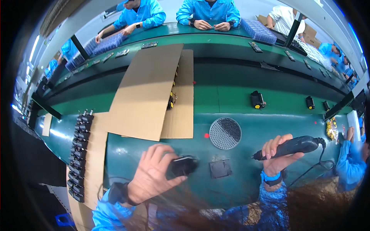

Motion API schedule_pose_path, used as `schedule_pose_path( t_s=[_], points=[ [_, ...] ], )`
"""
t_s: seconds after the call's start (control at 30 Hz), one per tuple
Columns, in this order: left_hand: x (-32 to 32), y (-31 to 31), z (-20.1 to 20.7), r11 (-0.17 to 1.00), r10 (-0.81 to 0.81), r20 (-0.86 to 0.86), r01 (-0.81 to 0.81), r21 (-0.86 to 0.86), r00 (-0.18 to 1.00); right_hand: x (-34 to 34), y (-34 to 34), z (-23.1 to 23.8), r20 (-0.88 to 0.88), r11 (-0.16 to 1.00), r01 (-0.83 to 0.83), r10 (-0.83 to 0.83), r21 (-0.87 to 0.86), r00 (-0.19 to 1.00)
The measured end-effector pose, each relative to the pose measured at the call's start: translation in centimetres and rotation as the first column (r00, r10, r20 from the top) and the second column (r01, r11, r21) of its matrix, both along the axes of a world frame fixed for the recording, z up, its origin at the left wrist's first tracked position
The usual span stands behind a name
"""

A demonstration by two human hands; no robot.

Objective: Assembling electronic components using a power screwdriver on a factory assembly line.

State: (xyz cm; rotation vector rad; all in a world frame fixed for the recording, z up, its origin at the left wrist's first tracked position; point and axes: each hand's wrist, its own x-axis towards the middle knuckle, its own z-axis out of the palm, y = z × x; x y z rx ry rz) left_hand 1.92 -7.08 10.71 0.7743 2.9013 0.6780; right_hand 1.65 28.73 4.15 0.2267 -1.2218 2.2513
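Observation:
My left hand (pixel 152 175) has its thumb and fingers around a small black plastic housing (pixel 183 165), held over the green mat and slightly blurred. In my right hand (pixel 274 163) is a black electric screwdriver (pixel 300 145), lying almost level with its tip pointing left. Between the two hands a flat, square black block (pixel 220 168) rests on the mat. Just beyond it stands a round grey dish (pixel 220 143) with dimples, its right part covered with small dark screws.
Cardboard sheets (pixel 148 88) lie beyond my left hand, with yellow-and-black parts under their edge. Several black units stand in a row (pixel 81 154) at far left. A black-and-yellow unit (pixel 257 100) sits on the green belt. The screwdriver's cable (pixel 322 161) trails right. Co-workers sit opposite and at right.

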Motion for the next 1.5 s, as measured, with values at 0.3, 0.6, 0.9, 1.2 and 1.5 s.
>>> schedule_pose_path(
  t_s=[0.3, 0.6, 0.9, 1.2, 1.5],
  points=[
    [1.4, 1.7, -4.2, 0.953, -0.303, 0.005, 0.303, -0.021, 0.953, 0.6, 1.5, -2.2, -0.033, 0.989, -0.125, 0.129, 0.083, 0.991],
    [-1.1, -6.5, -0.1, 0.967, 0.195, -0.074, -0.179, 0.178, 0.978, -0.1, 0.0, -2.4, 0.008, 0.991, -0.028, 0.027, 0.132, 1.0],
    [-10.4, -29.0, -9.1, 0.662, 0.718, -0.454, -0.718, 0.213, 0.528, 0.0, 0.1, -2.3, -0.017, 0.989, -0.052, 0.055, 0.141, 0.998],
    [-13.6, -30.7, -11.2, 0.555, 0.699, -0.565, -0.831, 0.04, 0.439, 0.8, 0.5, -1.9, 0.01, 0.994, -0.003, 0.002, 0.111, 1.0],
    [-14.9, -7.4, -3.5, 0.939, 0.287, -0.429, -0.164, 0.301, 0.856, -0.1, -0.6, 0.1, 0.355, 0.944, -0.201, 0.099, 0.261, 0.929]
  ],
)
